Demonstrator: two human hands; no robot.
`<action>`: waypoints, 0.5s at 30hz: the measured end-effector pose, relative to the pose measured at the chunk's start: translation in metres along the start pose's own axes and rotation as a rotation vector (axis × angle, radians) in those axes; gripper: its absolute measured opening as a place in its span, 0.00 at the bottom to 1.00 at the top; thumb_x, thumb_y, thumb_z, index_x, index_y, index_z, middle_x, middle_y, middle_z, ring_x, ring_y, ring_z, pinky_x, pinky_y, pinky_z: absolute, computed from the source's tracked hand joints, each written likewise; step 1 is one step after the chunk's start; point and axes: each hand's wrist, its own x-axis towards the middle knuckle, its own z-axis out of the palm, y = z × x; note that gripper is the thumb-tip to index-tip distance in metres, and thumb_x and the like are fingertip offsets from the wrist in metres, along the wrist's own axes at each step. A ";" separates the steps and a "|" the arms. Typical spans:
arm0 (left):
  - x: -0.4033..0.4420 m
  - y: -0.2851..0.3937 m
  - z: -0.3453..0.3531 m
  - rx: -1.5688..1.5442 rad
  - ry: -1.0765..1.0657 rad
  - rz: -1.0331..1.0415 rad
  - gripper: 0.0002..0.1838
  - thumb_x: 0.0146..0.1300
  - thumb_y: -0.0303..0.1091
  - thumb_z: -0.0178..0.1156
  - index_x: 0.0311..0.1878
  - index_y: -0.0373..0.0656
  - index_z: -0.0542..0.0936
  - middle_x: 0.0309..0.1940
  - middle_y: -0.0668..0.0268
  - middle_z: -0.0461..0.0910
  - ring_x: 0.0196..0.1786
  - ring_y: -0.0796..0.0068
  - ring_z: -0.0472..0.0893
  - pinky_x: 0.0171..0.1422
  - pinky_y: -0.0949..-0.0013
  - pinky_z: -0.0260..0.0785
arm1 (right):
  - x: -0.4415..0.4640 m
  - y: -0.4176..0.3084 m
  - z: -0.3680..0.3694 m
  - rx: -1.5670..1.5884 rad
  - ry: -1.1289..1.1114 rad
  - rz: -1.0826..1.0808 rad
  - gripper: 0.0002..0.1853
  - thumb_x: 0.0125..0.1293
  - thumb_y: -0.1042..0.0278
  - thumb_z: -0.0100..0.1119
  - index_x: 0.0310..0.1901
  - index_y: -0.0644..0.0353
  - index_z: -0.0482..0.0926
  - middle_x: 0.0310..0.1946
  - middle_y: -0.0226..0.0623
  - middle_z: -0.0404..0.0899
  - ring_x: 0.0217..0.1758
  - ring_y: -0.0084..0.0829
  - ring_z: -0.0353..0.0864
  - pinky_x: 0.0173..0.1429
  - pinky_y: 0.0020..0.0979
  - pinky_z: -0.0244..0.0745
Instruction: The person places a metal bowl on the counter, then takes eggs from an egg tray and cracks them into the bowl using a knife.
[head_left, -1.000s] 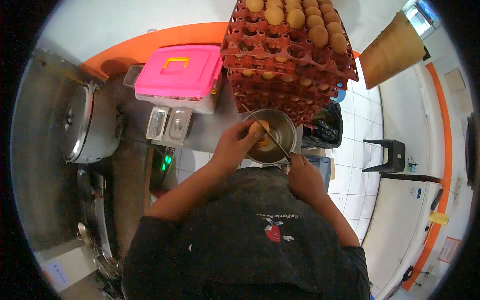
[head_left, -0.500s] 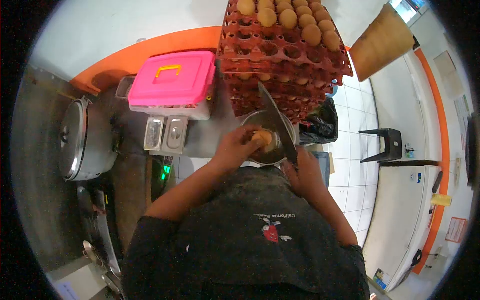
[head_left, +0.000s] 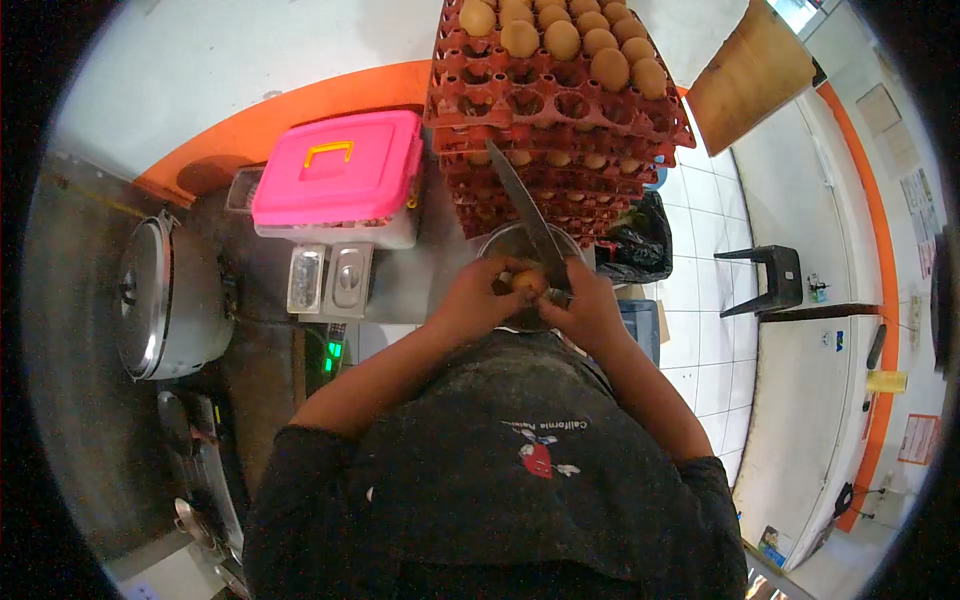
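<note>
My left hand (head_left: 475, 300) is closed around a brown egg (head_left: 529, 283), held over a round metal pot (head_left: 499, 243). Gripped in my right hand (head_left: 590, 308) is a large knife (head_left: 526, 207), its blade slanting up and away to the left across the pot. The fingertips of that hand reach the egg, so both hands meet at it. Fingers partly cover the shell, and I cannot tell whether it is cracked. Just beyond the pot rises a stack of red egg trays (head_left: 510, 105) with several brown eggs on top.
To the left are a pink-lidded box (head_left: 340, 165), small metal containers (head_left: 349, 278) and a big lidded pot (head_left: 165, 290). A black-lined bin (head_left: 640, 245) stands right of the trays. A black stool (head_left: 775, 280) is on the tiled floor further right.
My right hand has moved up and left to the egg, bringing the knife along. The egg now sits between both hands. The view has shifted slightly.
</note>
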 end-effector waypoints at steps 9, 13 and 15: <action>0.012 -0.001 -0.002 0.196 0.066 0.164 0.24 0.55 0.37 0.77 0.54 0.37 0.88 0.48 0.51 0.89 0.46 0.57 0.91 0.54 0.59 0.84 | 0.006 0.007 0.006 -0.077 0.009 -0.011 0.32 0.55 0.60 0.75 0.60 0.63 0.75 0.47 0.60 0.85 0.52 0.65 0.85 0.55 0.55 0.82; 0.018 -0.009 -0.007 0.426 0.146 0.359 0.21 0.53 0.38 0.76 0.49 0.37 0.90 0.51 0.49 0.89 0.48 0.49 0.89 0.58 0.56 0.83 | 0.011 0.009 0.003 -0.095 -0.008 0.010 0.36 0.55 0.59 0.75 0.65 0.61 0.75 0.53 0.58 0.85 0.56 0.63 0.84 0.60 0.55 0.81; 0.020 -0.005 -0.007 0.442 0.132 0.406 0.21 0.54 0.38 0.75 0.49 0.37 0.90 0.52 0.49 0.88 0.51 0.48 0.88 0.59 0.56 0.82 | 0.011 0.011 0.004 -0.097 0.022 -0.028 0.36 0.56 0.59 0.75 0.66 0.60 0.75 0.54 0.56 0.85 0.57 0.63 0.84 0.61 0.55 0.81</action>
